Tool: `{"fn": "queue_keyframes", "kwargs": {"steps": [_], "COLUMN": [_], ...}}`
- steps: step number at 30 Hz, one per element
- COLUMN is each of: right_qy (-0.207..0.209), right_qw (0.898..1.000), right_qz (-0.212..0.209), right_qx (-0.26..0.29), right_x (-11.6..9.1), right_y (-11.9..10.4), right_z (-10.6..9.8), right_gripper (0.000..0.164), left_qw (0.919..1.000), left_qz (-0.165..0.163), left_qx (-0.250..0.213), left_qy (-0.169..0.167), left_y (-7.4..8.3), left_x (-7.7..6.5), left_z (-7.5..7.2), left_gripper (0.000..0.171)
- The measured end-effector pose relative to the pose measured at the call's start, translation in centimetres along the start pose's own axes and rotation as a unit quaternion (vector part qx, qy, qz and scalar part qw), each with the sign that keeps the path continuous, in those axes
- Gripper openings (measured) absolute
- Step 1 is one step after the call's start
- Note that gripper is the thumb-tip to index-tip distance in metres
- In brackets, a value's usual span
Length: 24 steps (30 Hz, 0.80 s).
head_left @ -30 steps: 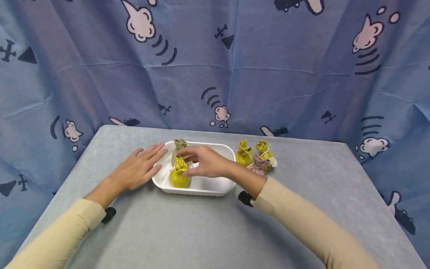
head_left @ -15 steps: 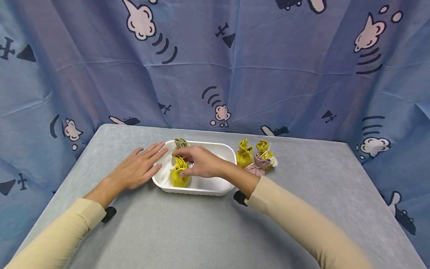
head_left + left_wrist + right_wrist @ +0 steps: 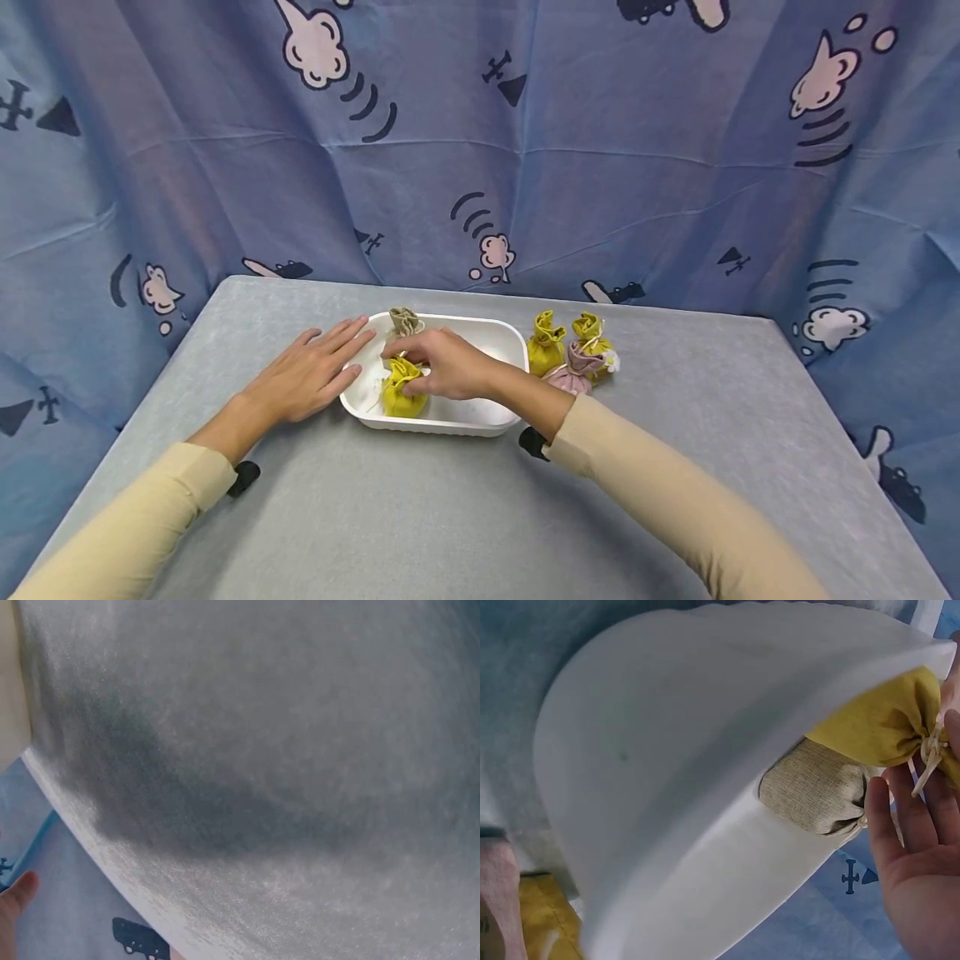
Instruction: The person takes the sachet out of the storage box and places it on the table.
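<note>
At the far left, the left hand [image 3: 315, 375] lies with its fingers straight and spread, fingertips at the left rim of the white tray [image 3: 450, 429]; it grips nothing. If those fingers leaned hard on the rim, the tray could tip, or skid on the grey surface [image 3: 360, 517]; it looks light, so I judge a small push might be enough.

At the tray's left end are 2 pouches: the beige pouch [image 3: 405, 323] at the back and the mustard pouch [image 3: 403, 398] in front of it. The right wrist view shows them overlapping; whether they touch I cannot tell. A sideways tug on the mustard pouch could knock the beige pouch over, and a loose end of the drawstring [image 3: 928, 756] could snag on its neighbour or a finger.

Next comes the right hand [image 3: 448, 365], over the tray, pinching the mustard pouch near its gathered neck, well apart from the other hand. The weak spot seems to be soft cloth: its folds could slip between thumb and fingers, letting the pouch lean or fall.

Beyond the tray's right end, a yellow pouch [image 3: 545, 353], a pink pouch [image 3: 576, 368] and a 2nd yellow pouch [image 3: 588, 327] stand close together. The right wrist is near them, so a careless backward sweep could topple the group.
</note>
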State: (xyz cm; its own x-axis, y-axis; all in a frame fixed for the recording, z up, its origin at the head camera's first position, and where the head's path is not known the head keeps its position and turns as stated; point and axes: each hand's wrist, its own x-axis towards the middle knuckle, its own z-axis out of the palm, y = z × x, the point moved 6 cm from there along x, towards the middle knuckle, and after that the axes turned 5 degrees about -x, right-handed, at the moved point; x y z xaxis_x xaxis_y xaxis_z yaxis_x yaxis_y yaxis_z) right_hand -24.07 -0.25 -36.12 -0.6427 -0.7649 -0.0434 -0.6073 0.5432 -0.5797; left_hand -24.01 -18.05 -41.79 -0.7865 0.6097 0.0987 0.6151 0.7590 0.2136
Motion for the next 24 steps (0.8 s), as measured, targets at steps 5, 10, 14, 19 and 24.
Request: {"fn": "queue_keyframes", "kwargs": {"steps": [5, 10, 14, 19, 24], "right_qy": [-0.001, -0.003, -0.004, -0.004, 0.005], "right_qw": [1.0, 1.0, 1.0, 1.0, 1.0], "right_qz": [0.003, 0.005, 0.003, 0.009, 0.007], "right_qx": [0.001, 0.006, 0.012, 0.007, -0.006], "right_x": [-0.16, -0.33, -0.39, -0.43, -0.6], "right_y": [0.09, 0.23, 0.31, 0.44, 0.35], "right_z": [-0.06, 0.06, 0.22, 0.42, 0.32], "right_gripper": [0.052, 0.053, 0.053, 0.052, 0.05], "left_qw": [1.0, 1.0, 1.0, 1.0, 1.0], "left_qz": [0.003, 0.001, 0.0, 0.001, 0.002], "left_qx": [0.003, 0.004, -0.001, -0.002, 0.0], "left_qy": [0.004, -0.001, -0.001, 0.0, 0.0], "left_y": [-0.01, 0.0, 0.05, 0.06, -0.01], "left_x": [0.07, 0.12, 0.02, -0.09, -0.09], "left_z": [0.01, 0.04, -0.03, -0.03, 0.06], "left_gripper": [0.057, 0.058, 0.058, 0.058, 0.058]}}
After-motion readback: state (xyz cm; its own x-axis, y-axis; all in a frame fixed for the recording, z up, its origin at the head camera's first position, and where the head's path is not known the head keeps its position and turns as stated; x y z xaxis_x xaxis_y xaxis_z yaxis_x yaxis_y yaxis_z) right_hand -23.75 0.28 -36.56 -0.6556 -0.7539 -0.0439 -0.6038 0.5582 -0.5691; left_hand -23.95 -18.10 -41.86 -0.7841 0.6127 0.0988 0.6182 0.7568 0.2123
